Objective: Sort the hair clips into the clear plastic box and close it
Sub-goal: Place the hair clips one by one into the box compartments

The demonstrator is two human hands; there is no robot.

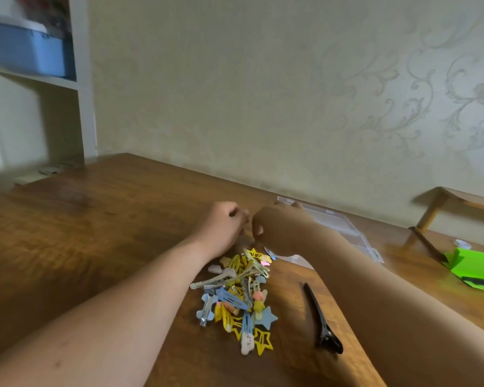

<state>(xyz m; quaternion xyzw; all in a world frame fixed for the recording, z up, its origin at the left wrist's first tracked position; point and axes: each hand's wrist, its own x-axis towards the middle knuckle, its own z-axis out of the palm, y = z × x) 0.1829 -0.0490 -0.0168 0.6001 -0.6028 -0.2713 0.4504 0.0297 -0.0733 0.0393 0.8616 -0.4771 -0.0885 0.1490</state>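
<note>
**Two hands meet above a pile of clips**

The left hand (pixel 224 222) and the right hand (pixel 281 223) are close together, almost touching, at the far end of the pile. The fingers of both hands are curled in. There may be something small between them, but I cannot tell if they hold a clip.

The hair clips (pixel 235 297) lie in one mixed heap on the brown wooden bench (pixel 95 233), between the two arms. Most are yellow and blue. Some look like stars and some are long snap clips. A yellow star clip (pixel 263 342) sits at the near end of the heap.

One long black clip (pixel 320 321) lies by itself, just to the right of the heap.

The clear plastic box (pixel 344 229) is on the bench behind the right arm, near the wall. The arm hides part of it, so I cannot tell if its lid is up or down.

Far to the right there is a bright green thing (pixel 472 265) with a small white cap (pixel 460 243) near it. A blue box (pixel 25 48) sits on a white shelf (pixel 81 88) at the top left.
</note>
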